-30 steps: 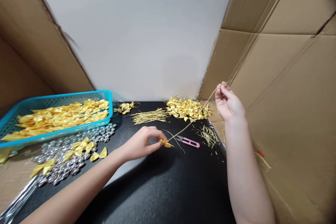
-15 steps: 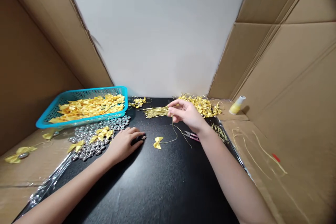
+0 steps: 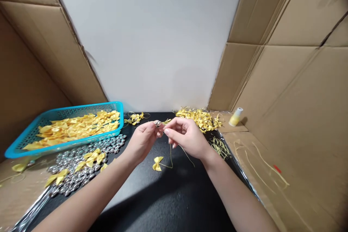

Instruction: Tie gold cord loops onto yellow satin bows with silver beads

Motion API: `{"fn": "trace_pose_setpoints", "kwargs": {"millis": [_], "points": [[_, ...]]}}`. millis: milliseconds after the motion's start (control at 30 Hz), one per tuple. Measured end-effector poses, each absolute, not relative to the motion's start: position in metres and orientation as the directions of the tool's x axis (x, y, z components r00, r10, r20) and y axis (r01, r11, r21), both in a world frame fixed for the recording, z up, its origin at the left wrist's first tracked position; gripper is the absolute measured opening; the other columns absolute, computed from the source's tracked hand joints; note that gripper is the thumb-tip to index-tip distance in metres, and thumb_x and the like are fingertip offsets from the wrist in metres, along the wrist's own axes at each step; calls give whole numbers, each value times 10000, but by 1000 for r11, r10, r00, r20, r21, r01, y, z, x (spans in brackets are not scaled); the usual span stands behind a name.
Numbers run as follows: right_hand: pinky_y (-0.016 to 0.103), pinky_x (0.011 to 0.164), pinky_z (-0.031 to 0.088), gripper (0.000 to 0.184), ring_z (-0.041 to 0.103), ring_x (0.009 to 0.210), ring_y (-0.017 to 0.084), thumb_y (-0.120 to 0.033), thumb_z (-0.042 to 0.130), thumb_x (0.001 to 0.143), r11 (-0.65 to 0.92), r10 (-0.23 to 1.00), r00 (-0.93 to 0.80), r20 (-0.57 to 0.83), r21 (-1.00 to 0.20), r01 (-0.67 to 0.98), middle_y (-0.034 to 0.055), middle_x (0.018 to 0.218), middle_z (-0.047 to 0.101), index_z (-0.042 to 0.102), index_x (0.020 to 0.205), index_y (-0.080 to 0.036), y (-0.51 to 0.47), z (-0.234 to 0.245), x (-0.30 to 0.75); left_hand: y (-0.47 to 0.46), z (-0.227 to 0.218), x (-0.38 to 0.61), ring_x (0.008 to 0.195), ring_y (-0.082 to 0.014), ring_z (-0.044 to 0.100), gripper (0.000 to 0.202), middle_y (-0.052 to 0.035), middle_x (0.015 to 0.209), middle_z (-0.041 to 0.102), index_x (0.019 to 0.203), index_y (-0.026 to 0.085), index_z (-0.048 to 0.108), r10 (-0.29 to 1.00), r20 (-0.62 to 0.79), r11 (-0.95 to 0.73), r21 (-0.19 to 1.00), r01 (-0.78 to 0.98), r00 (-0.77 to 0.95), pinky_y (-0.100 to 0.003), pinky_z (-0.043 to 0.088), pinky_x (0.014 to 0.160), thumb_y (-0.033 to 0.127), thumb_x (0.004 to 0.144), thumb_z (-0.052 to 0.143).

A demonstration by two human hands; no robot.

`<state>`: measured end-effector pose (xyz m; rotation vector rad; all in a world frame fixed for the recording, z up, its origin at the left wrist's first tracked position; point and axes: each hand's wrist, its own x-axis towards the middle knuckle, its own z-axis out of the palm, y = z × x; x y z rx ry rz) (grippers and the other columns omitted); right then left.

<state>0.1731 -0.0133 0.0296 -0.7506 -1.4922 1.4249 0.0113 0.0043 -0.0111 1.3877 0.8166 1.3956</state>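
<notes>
Raised over the black table (image 3: 130,195), my left hand (image 3: 143,139) pinches a shiny silver bead (image 3: 157,123) between thumb and fingertips. My right hand (image 3: 186,134) is closed just to its right, fingertips against those of the left, gripping a thin yellow cord (image 3: 171,157). That cord hangs down to a yellow ribbon bow (image 3: 157,164) near the table surface. Whether the cord's tip enters the bead is too small to tell. Behind the hands, a bundle of yellow cords (image 3: 166,121) is mostly hidden.
At the left stands a blue basket (image 3: 81,106) of yellow bows, with silver beads (image 3: 73,174) spread before it. Finished-looking bows with cords (image 3: 197,116) lie heaped at the back right. A thread spool (image 3: 236,116) and cord tangle (image 3: 219,147) are further right. Cardboard walls enclose both sides.
My left hand has lifted from the table beside the beads, bringing a silver bead up to meet my right hand. The right hand keeps the cord. The view has shifted slightly.
</notes>
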Motion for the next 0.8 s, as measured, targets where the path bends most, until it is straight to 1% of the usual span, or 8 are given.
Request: {"fn": "trace_pose_setpoints", "kwargs": {"millis": [100,200,367,467,567,667,800], "points": [[178,459,474,151,535,470,55,-231,759,695,156,904,-371,213,-972,-178,-51,573,606,629,731,-162,-17,35,178,4,-3,21,613,-137,483,520,8,631,513,609,164,625,926,361,-329,914,-239,108,-286,458,627,672,680,705],[187,458,472,181,533,459,61,-260,781,682,159,908,-360,215,-971,-178,-51,545,600,640,737,-160,-17,36,181,6,-3,23,628,-137,472,492,9,637,505,571,160,612,919,381,-345,903,-256,104,-273,440,617,623,676,743],[187,440,462,181,528,454,63,-288,768,689,155,909,-361,208,-973,-171,-48,546,595,640,720,-163,-17,36,181,7,-6,21,625,-140,460,497,4,643,503,541,159,585,916,386,-354,905,-235,110,-277,432,611,608,681,746],[179,430,455,167,529,462,65,-259,775,674,138,909,-372,186,-978,-153,-48,539,589,645,717,-162,-19,36,180,6,-6,18,626,-140,465,492,-2,652,513,549,158,596,914,387,-356,910,-214,125,-273,433,608,606,698,734],[174,420,444,127,527,462,65,-233,749,688,145,913,-364,182,-981,-127,-50,530,578,646,714,-164,-21,38,180,5,-6,15,634,-144,483,481,-14,668,543,551,157,612,908,394,-363,911,-196,146,-273,438,607,593,720,723],[176,402,430,109,522,450,70,-229,730,695,134,919,-361,159,-987,-93,-55,508,559,641,705,-167,-24,40,181,5,-6,11,645,-146,508,408,-20,689,580,596,169,676,895,412,-382,906,-182,172,-271,444,614,549,728,741],[179,392,412,66,503,429,67,-191,704,708,134,923,-358,141,-990,-43,-59,496,547,644,710,-164,-27,43,184,5,0,6,643,-134,536,234,-15,695,625,656,203,755,868,442,-416,896,-157,225,-256,449,622,427,702,808]]}}
